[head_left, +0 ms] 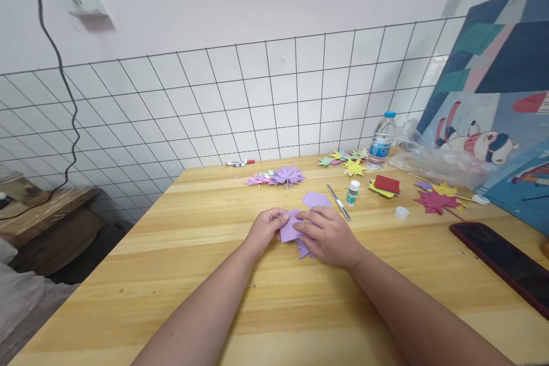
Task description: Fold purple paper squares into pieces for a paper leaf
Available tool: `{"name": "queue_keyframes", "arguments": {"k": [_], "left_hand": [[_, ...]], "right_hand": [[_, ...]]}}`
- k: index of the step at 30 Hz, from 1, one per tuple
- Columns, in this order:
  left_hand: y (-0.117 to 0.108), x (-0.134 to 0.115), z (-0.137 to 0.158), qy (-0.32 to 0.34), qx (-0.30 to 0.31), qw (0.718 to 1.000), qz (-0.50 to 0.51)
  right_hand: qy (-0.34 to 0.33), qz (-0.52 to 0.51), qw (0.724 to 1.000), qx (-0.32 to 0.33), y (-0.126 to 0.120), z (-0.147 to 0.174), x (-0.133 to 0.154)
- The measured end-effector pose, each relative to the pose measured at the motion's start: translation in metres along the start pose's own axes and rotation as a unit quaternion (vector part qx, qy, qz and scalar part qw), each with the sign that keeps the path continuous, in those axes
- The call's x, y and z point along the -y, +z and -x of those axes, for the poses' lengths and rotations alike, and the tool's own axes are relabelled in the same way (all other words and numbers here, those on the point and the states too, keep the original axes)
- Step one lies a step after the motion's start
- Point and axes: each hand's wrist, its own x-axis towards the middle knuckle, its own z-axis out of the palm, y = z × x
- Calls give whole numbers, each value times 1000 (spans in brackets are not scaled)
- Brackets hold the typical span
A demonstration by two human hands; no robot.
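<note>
My left hand (266, 231) is closed on the left edge of a small purple piece of paper (290, 229), thumb on top. My right hand (328, 234) has its fingers over the paper's right side; its thumb is hidden. Under and beside the right hand lies a purple paper leaf with pointed tips (303, 249), partly covered. Another purple paper piece (316, 200) rests just beyond the fingers. Near it are a slim craft knife or pen (338, 202) and an uncapped-looking glue stick (352, 193).
Purple and pink paper leaves (288, 175) and yellow-green ones (354, 167) lie toward the wall. At right are a water bottle (381, 142), red and yellow paper squares (386, 185), a white cap (401, 213), a dark red leaf (436, 200) and a phone (501, 260). Markers (240, 163) lie at the back.
</note>
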Motion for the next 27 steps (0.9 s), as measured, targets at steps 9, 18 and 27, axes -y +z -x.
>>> {"name": "queue_keyframes", "arguments": {"k": [9, 18, 27], "left_hand": [[-2, 2, 0, -12, -2, 999, 34], [9, 4, 0, 37, -3, 985, -168], [13, 4, 6, 72, 12, 967, -242]], "right_hand": [[30, -79, 996, -31, 5, -1, -6], [286, -318, 904, 4, 21, 5, -22], [324, -266, 908, 19, 20, 3, -18]]}}
